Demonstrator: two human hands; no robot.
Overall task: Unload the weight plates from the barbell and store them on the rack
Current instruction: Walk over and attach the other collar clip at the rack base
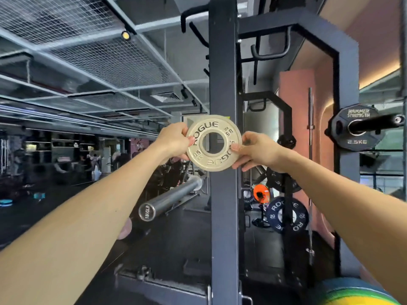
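Observation:
A small white Rogue weight plate [213, 126] is held up in front of the dark rack upright [223, 73], at chest height. My left hand [174, 140] pinches its left edge, thumb on the face. My right hand [255, 150] pinches its right edge the same way. Below and left of the plate, the bare steel barbell sleeve [170, 198] points toward me with no plate on its end.
A black 2.5 kg plate [343, 132] sits on a storage peg at the right. Lower on the rack hang a blue 20 kg plate [286, 214], a black plate [275, 179] and an orange one [261, 193]. A yellow-green plate [350, 292] lies at the bottom right.

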